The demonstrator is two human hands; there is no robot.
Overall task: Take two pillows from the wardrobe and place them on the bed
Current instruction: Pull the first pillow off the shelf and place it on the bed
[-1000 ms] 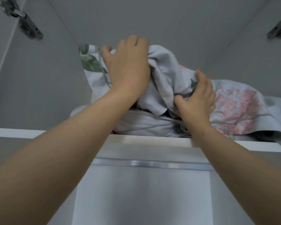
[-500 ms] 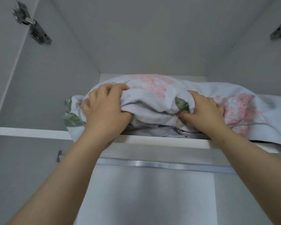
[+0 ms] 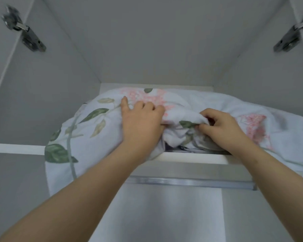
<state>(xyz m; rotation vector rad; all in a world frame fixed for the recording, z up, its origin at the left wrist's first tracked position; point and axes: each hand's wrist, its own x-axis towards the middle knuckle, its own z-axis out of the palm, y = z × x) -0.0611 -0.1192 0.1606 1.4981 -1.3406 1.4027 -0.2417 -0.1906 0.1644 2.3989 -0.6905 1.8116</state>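
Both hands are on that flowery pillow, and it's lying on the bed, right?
Not quite. The left hand and the right hand are both on the flowery pillow, but it lies on the wardrobe shelf, not on the bed. The head view shows this.

Just the inside of a plain grey wardrobe (image 3: 156,49) really: metal upper-left hinge (image 3: 27,34) and upper-right hinge (image 3: 290,37), white shelf (image 3: 16,148) edge across the middle, shiny rail (image 3: 191,181) just below.
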